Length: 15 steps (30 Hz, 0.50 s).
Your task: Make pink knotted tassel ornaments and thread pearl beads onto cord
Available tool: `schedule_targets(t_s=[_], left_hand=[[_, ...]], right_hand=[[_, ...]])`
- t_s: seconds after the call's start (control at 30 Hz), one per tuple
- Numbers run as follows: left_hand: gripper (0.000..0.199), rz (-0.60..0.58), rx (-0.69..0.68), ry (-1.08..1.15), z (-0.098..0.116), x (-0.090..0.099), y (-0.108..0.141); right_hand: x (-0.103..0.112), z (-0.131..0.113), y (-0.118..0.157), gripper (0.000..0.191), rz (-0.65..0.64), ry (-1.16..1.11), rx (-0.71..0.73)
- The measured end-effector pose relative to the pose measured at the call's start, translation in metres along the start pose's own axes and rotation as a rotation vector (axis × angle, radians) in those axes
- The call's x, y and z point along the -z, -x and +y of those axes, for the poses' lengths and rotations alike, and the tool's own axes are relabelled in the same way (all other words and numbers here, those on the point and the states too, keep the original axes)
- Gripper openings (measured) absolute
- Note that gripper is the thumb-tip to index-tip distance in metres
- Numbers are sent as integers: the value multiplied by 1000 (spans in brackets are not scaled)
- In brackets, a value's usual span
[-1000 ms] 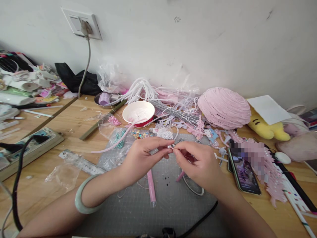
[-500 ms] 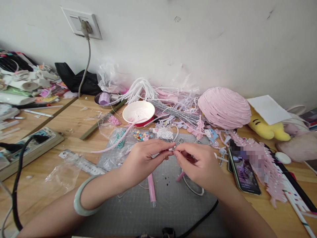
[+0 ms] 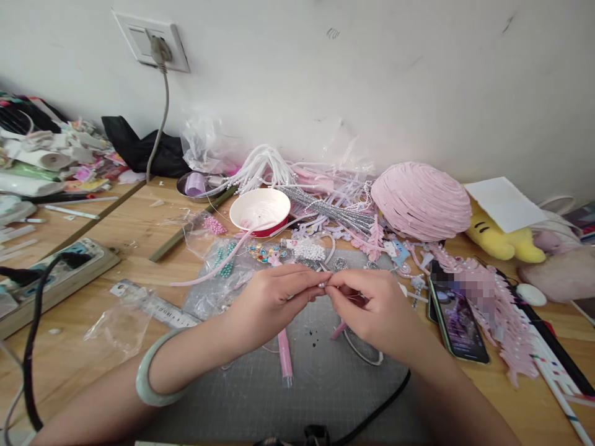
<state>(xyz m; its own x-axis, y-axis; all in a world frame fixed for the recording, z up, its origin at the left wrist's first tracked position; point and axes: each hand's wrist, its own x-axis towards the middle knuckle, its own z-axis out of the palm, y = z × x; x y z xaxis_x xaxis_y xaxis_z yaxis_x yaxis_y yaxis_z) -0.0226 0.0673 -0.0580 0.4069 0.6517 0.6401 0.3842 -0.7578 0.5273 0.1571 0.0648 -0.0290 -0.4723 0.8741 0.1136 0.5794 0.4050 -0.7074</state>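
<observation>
Over the grey cutting mat (image 3: 320,384), my left hand (image 3: 274,300) and my right hand (image 3: 374,306) meet fingertip to fingertip. A small white pearl bead (image 3: 321,285) shows between the thumb and fingers of my left hand. My right hand is closed in a pinch right beside the bead; a thin pale thread seems to run under its fingers, but its grip is too small to make out. Below my hands lie a pink tube (image 3: 285,356) and a silvery hoop (image 3: 365,353). Just behind them is a heap of white pearl beads (image 3: 310,250).
A white-and-red bowl (image 3: 260,210) stands behind the mat. A pink wrapped dome (image 3: 421,201), silver stems (image 3: 334,207) and a phone (image 3: 458,319) lie around it. To the left are a steel ruler (image 3: 153,305) and a power strip (image 3: 60,279). A black cable (image 3: 385,402) crosses the mat.
My hands stay together in almost the same spot; the fingertips have shifted slightly, and a small grey pointed thing now shows behind them. Everything else lies as before.
</observation>
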Motion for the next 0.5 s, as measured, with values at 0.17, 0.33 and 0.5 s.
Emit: schedule_targets(t_s=[0.17,0.33,0.5], left_hand=[[19,14,-32,-14,0,0,0],[26,27,1,28,0,-1,1],[30,32,30,62,2,-1,1]], right_hand=[[0,1,0,19,-31,-51,-35],[0,3,0,21,-24,-97,-63],[0,3,-1,21,-11,-126,-55]])
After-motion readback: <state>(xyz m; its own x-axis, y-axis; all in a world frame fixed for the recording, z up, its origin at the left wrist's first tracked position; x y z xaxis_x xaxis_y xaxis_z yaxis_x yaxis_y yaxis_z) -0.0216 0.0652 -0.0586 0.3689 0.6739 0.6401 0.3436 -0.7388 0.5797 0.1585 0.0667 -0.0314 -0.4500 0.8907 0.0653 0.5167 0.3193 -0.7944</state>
